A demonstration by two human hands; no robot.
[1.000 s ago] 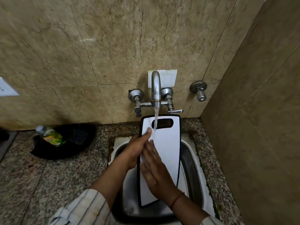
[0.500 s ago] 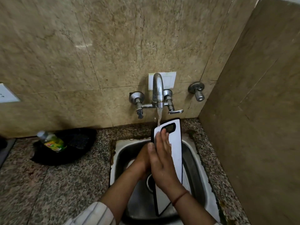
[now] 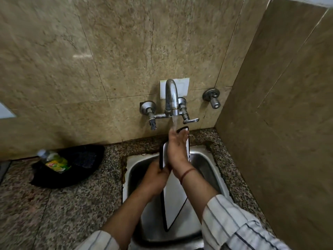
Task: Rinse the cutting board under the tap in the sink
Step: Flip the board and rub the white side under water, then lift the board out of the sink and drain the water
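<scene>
A white cutting board point(image 3: 175, 201) with a black rim stands tilted in the steel sink point(image 3: 207, 165), its handle end up under the tap point(image 3: 171, 98). Water runs from the spout onto the top of the board and onto my fingers. My left hand point(image 3: 155, 177) grips the board's left edge about halfway up. My right hand point(image 3: 177, 150) lies flat against the board's upper face, fingers reaching up into the stream near the handle slot. The board's upper middle is hidden by my right hand.
A green dish-soap bottle point(image 3: 54, 160) lies on a black cloth point(image 3: 81, 165) on the granite counter point(image 3: 63, 204) to the left. A second valve point(image 3: 211, 97) sticks out of the tiled back wall. A tiled side wall point(image 3: 279, 141) closes the right.
The board has turned from facing me to more edge-on and upright. My right hand slid up its face to the stream. My left hand moved down to the board's left edge.
</scene>
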